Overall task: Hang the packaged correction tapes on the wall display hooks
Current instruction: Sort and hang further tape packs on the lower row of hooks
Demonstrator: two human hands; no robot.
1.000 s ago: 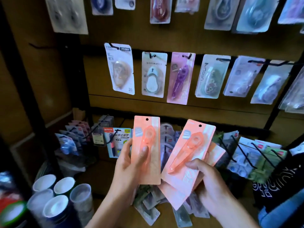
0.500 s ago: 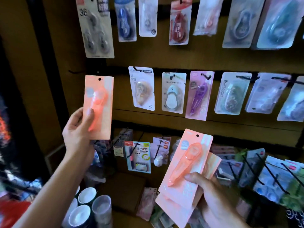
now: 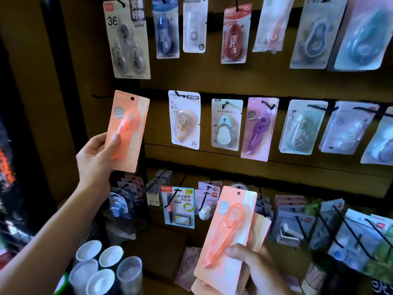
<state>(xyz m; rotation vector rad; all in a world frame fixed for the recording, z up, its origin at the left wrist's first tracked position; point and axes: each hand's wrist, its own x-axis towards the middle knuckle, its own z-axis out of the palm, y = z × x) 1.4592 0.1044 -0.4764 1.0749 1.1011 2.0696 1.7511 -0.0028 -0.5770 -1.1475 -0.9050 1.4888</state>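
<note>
My left hand [image 3: 94,158] grips one orange packaged correction tape [image 3: 129,128] by its lower part and holds it upright against the wall at the left end of the middle row. Its hang hole sits just right of a thin black hook [image 3: 100,96] sticking out from the board. My right hand [image 3: 255,267] holds a small stack of the same orange packages [image 3: 229,231] low at centre right, thumb pressed on the top one.
Rows of other packaged correction tapes hang on hooks, such as a clear one [image 3: 185,120] and a purple one [image 3: 258,128]. Lower hooks carry pen packs [image 3: 178,206] and more packets. Several cups [image 3: 100,269] stand at bottom left. A dark post [image 3: 63,81] borders the board.
My left hand has lifted the single orange package up and left, from beside the stack to the left end of the middle hook row. My right hand's stack stayed low.
</note>
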